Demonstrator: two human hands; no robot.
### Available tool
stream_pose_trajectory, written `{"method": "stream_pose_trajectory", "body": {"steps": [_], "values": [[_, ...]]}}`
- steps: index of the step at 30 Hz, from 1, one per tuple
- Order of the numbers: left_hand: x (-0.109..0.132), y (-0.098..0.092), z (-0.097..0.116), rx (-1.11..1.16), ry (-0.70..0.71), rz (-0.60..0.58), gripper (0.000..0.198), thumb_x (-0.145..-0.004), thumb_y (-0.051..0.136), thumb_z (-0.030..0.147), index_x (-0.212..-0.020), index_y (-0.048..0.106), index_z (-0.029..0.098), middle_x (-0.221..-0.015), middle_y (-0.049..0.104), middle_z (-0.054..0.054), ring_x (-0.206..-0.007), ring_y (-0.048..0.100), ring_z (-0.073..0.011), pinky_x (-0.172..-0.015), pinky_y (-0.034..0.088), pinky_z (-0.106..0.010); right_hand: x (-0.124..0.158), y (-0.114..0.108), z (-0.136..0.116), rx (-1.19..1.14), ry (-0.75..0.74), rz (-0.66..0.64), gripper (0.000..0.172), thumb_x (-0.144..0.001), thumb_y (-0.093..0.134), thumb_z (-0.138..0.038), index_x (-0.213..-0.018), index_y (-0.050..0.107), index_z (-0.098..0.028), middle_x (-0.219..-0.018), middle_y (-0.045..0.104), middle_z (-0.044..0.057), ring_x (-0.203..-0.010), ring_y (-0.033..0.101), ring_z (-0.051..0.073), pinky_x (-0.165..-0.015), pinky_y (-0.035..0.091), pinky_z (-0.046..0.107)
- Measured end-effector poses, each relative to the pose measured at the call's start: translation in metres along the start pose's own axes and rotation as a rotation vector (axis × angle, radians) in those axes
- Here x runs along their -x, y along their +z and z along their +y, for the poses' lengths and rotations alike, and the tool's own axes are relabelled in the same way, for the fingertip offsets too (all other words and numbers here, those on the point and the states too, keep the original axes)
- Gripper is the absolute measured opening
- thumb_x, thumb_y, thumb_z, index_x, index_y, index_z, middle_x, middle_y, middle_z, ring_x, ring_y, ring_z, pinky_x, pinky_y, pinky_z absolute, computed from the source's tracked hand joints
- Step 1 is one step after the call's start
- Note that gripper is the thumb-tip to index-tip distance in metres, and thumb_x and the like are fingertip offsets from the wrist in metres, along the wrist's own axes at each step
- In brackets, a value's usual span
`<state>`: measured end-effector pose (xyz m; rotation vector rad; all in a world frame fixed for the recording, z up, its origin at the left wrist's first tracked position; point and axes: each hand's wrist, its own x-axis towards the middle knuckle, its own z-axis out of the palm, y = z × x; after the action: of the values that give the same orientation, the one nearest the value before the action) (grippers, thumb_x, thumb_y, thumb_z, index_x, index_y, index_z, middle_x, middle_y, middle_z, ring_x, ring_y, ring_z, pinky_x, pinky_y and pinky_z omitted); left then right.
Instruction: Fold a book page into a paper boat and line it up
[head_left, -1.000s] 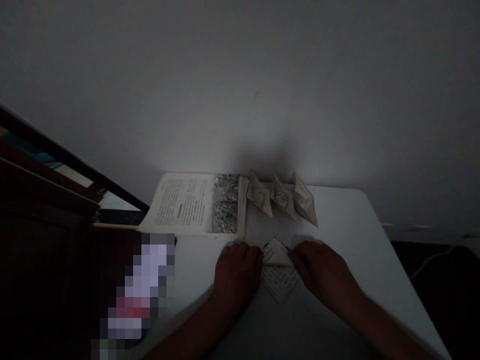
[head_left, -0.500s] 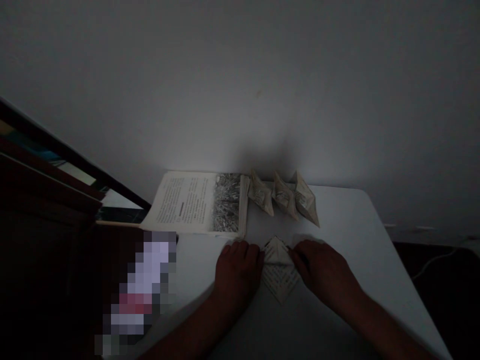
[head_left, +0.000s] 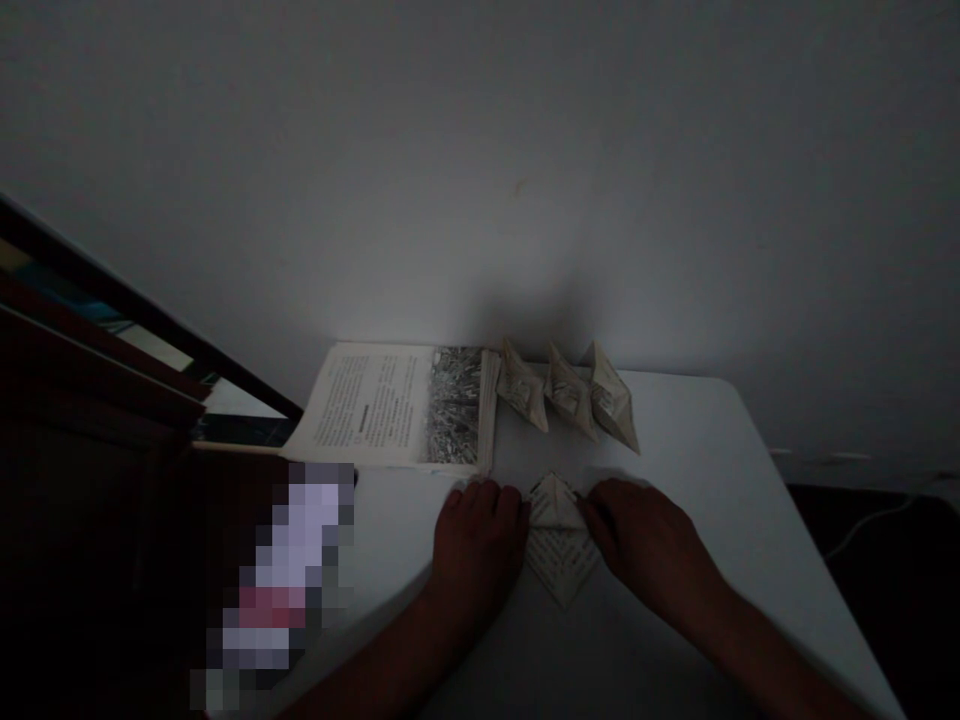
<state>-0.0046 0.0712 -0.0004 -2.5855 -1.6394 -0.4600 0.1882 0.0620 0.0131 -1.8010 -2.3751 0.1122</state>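
A piece of printed paper folded into a diamond shape lies on the white table. My left hand rests with curled fingers against its left corner. My right hand presses its right corner, fingers bent. Both hands pinch the top flap of the folded paper between them. The scene is dim and the fingertips are hard to make out.
Three folded paper boats stand in a row at the back of the table. An open book lies to their left by the wall. Dark wooden furniture fills the left side. A blurred patch sits at the table's left edge.
Almost nothing has moved. Both hands stay on the folded paper, and the view has shifted very slightly.
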Motion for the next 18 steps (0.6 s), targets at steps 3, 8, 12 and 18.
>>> {"method": "stream_pose_trajectory", "body": {"steps": [3, 8, 12, 18], "values": [[-0.002, -0.002, 0.001, 0.005, -0.022, -0.038, 0.014, -0.085, 0.049, 0.022, -0.073, 0.056, 0.018, -0.070, 0.058, -0.005, -0.067, 0.054, -0.0205, -0.063, 0.041, -0.034, -0.001, 0.000, 0.000, -0.005, 0.008, -0.016, 0.022, -0.087, 0.046, -0.028, -0.072, 0.057, -0.019, -0.068, 0.062, 0.005, -0.064, 0.059, 0.021, -0.061, 0.040, 0.033], [-0.007, -0.008, 0.002, 0.037, -0.048, -0.113, 0.013, -0.085, 0.049, 0.021, -0.074, 0.056, 0.018, -0.073, 0.058, -0.005, -0.069, 0.055, -0.0212, -0.064, 0.041, -0.034, -0.003, -0.003, -0.001, -0.008, 0.013, -0.041, 0.022, -0.087, 0.047, -0.028, -0.071, 0.058, -0.018, -0.068, 0.063, 0.005, -0.063, 0.060, 0.020, -0.059, 0.039, 0.031], [-0.011, -0.017, -0.001, 0.093, -0.132, -0.232, 0.015, -0.086, 0.047, 0.026, -0.079, 0.058, 0.018, -0.082, 0.059, -0.005, -0.071, 0.056, -0.0181, -0.064, 0.041, -0.031, -0.003, -0.003, 0.000, -0.020, 0.020, -0.048, 0.024, -0.088, 0.046, -0.030, -0.071, 0.058, -0.019, -0.067, 0.063, 0.004, -0.062, 0.060, 0.020, -0.059, 0.038, 0.031], [-0.011, -0.028, -0.008, 0.190, -0.213, -0.399, 0.022, -0.085, 0.047, 0.040, -0.083, 0.057, 0.020, -0.085, 0.058, -0.002, -0.075, 0.057, -0.0170, -0.065, 0.040, -0.028, -0.002, -0.004, 0.001, -0.034, 0.033, -0.054, 0.023, -0.088, 0.046, -0.029, -0.072, 0.059, -0.019, -0.067, 0.063, 0.003, -0.062, 0.060, 0.020, -0.059, 0.038, 0.031]]}}
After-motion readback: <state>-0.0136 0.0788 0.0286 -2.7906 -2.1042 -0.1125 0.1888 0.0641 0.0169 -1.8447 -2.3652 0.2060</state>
